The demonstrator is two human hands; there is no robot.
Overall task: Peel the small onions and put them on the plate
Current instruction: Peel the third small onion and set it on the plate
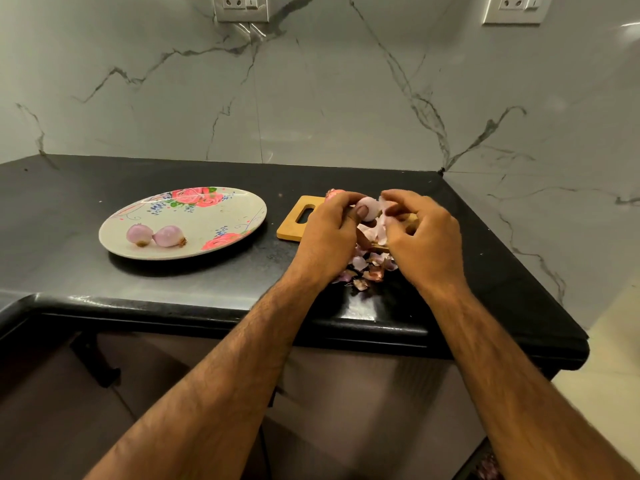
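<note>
Left hand (329, 233) round half-hidden onion (370, 207)

White marble wall (311, 98) with grey veins wraps the corner behind a glossy black countertop (173, 282). High up sit a left socket plate (241, 6) and a right socket plate (514, 8). Brown cabinet fronts (346, 393) stand below, with pale floor (609, 358) at the right.

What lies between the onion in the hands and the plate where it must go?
Nothing visible. The onion, gripped by the left hand while the right hand pinches its skin, has only the board and counter between it and the plate. Two peeled onions lie on the plate's near side.
</note>
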